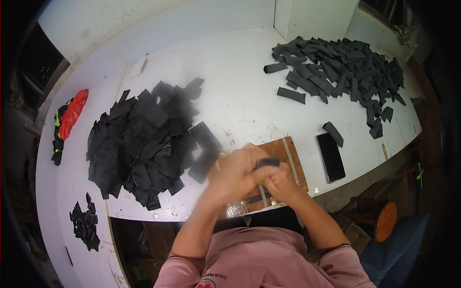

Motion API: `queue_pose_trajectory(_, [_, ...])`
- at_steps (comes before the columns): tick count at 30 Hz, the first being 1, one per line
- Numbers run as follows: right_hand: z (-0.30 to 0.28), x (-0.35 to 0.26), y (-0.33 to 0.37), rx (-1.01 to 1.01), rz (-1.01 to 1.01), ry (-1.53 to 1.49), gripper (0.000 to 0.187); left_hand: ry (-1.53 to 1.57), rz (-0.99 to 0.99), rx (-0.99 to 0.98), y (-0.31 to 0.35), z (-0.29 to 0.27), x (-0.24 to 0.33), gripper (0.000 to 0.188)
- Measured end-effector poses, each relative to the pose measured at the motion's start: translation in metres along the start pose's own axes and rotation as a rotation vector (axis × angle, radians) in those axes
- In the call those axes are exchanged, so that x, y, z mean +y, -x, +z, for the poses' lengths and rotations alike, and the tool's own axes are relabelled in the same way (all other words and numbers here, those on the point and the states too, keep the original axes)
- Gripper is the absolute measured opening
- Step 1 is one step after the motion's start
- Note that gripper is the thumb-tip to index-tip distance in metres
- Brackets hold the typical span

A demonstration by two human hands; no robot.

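Observation:
Over a brown board (296,158) crossed by pale strips, my two hands meet in front of my body. A small dark grey piece, apparently a rolled tube of sheet material (267,163), shows between them. My right hand (282,185) is closed round its end, fingers curled. My left hand (237,168), slightly blurred, presses against the same piece with fingers bent; its fingertips are partly hidden. To the left of the board lie blurred flat dark pieces (205,151), beside a large heap of flat black pieces (139,139).
A spread heap of dark rolled tubes (345,69) covers the far right of the white table (230,86). One loose tube (333,134) rests against a black phone (331,158). Small black scraps (85,224) and a red bag (74,113) lie left. A stool (385,222) stands right.

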State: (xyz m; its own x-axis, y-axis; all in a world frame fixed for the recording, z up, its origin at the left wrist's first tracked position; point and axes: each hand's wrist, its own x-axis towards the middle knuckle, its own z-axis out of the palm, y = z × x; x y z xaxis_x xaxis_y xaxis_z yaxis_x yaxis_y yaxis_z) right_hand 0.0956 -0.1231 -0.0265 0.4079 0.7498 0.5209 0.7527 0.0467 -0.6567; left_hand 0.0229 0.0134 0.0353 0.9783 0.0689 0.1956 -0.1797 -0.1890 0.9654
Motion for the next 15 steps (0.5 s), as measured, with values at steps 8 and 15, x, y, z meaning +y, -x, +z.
queue_pose_trajectory(8, [0.012, 0.007, 0.007, 0.048, 0.008, 0.007, 0.011, -0.076, -0.017, -0.004, 0.008, 0.003, -0.007, 0.014])
queue_pose_trajectory(15, [-0.014, -0.010, -0.019, -0.152, 0.016, 0.128, 0.016, 0.119, 0.195, 0.467, 0.025, 0.018, -0.005, 0.013])
